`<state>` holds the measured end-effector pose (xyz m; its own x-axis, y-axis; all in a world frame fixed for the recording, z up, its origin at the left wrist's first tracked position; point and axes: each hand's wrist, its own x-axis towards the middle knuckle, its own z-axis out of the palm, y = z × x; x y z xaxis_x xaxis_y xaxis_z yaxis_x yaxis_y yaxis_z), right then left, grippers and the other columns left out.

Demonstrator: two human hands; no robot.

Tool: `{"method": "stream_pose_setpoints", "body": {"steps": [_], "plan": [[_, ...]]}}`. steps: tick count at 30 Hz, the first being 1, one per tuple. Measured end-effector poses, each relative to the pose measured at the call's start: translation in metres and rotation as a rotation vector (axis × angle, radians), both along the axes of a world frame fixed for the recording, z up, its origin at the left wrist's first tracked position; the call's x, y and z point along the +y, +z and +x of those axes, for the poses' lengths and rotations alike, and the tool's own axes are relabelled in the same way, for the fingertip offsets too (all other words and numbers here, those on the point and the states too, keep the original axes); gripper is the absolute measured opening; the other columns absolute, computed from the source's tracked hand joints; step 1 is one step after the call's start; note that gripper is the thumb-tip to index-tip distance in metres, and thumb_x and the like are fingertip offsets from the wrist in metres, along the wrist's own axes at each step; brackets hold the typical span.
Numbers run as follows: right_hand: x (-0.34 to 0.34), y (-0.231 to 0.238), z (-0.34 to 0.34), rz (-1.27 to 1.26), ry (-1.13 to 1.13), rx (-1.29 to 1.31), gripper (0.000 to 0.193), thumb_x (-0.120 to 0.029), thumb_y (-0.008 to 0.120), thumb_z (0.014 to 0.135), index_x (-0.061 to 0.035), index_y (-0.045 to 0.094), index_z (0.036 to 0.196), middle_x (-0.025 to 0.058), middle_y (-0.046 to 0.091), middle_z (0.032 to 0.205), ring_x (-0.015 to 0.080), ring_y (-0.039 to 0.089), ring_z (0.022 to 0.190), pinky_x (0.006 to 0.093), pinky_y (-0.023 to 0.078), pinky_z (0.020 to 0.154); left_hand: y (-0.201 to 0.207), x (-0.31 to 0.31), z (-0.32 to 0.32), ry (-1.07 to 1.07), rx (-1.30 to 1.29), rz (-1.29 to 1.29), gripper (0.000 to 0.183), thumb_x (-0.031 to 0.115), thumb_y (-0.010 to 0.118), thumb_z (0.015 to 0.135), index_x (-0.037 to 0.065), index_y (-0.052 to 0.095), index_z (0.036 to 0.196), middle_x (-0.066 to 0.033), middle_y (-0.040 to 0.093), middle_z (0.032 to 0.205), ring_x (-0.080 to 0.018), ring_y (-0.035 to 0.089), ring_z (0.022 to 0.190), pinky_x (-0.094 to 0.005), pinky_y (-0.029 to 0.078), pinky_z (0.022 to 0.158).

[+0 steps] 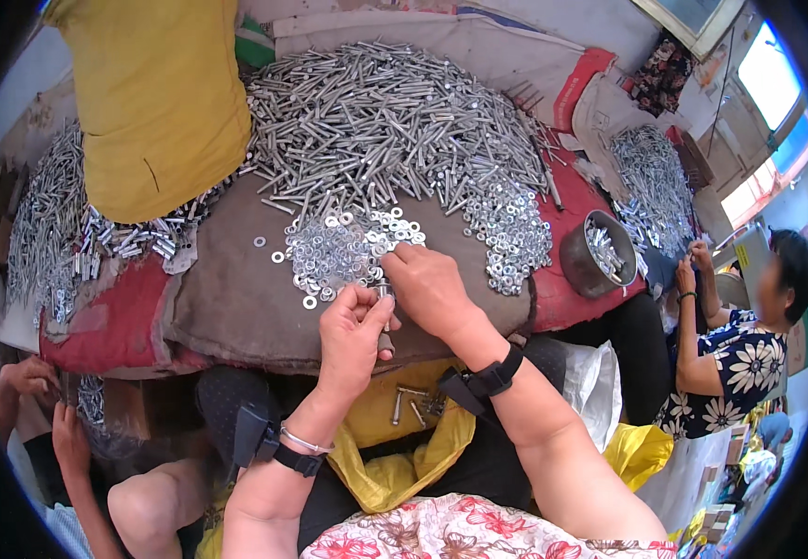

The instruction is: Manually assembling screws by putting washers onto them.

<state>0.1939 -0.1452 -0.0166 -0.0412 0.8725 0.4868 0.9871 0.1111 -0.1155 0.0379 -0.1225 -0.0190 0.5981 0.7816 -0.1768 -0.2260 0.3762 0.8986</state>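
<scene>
Near the front edge of the brown padded surface (236,279), my left hand (346,340) is closed around a silver bolt (384,290), its upper end showing above the thumb. My right hand (430,293) is just above and beside it, with bent fingers pressed together at the near edge of a pile of flat washers (329,253). Whatever those fingertips pinch is hidden. Behind the washers rises a large heap of silver bolts (367,121). To the right of them lies a pile of nuts (508,238).
A yellow sack (152,102) stands at the back left beside more metal parts (45,214). On the right sits a metal pot (576,261) of hardware. An open yellow bag (446,447) holding several bolts (409,406) is in my lap. People work on both sides.
</scene>
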Motion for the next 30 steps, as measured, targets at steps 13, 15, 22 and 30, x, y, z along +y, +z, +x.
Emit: {"method": "stream_pose_setpoints", "body": {"steps": [13, 15, 22, 30], "plan": [[-0.005, -0.003, 0.006, 0.056, -0.004, 0.424, 0.011, -0.003, 0.063, 0.079, -0.0029, 0.053, 0.086, 0.0138, 0.06, 0.079, 0.0316, 0.063, 0.071, 0.0412, 0.05, 0.059, 0.004, -0.004, 0.005, 0.023, 0.105, 0.081, 0.011, 0.013, 0.064, 0.092, 0.006, 0.055, 0.093, -0.0019, 0.063, 0.072, -0.002, 0.051, 0.05, -0.016, 0.041, 0.039], [-0.01, 0.008, 0.004, 0.091, 0.027, 0.668, 0.012, 0.001, 0.064, 0.077, -0.001, 0.056, 0.086, 0.0138, 0.061, 0.076, 0.0288, 0.063, 0.066, 0.0364, 0.049, 0.058, 0.004, -0.003, 0.005, 0.023, 0.125, 0.082, 0.011, 0.012, 0.064, 0.092, 0.006, 0.056, 0.094, -0.0016, 0.063, 0.072, -0.0017, 0.052, 0.052, -0.0159, 0.041, 0.039], [-0.026, 0.018, 0.007, 0.003, 0.153, 0.776, 0.011, 0.0, 0.065, 0.078, 0.0011, 0.059, 0.086, 0.0127, 0.063, 0.075, 0.0221, 0.065, 0.066, 0.0317, 0.051, 0.061, 0.005, -0.002, 0.005, 0.008, 0.119, 0.116, 0.01, 0.012, 0.066, 0.09, 0.005, 0.059, 0.091, -0.0007, 0.063, 0.074, -0.0014, 0.052, 0.053, -0.015, 0.04, 0.04], [-0.041, 0.026, 0.016, -0.07, 0.21, 0.749, 0.012, 0.002, 0.065, 0.078, 0.0017, 0.061, 0.089, 0.0056, 0.064, 0.079, 0.0131, 0.063, 0.072, 0.0263, 0.051, 0.068, 0.011, -0.003, 0.003, -0.061, 0.19, 0.253, 0.008, 0.006, 0.067, 0.086, 0.001, 0.061, 0.083, 0.0006, 0.059, 0.068, -0.0025, 0.053, 0.059, -0.0206, 0.041, 0.045]]}}
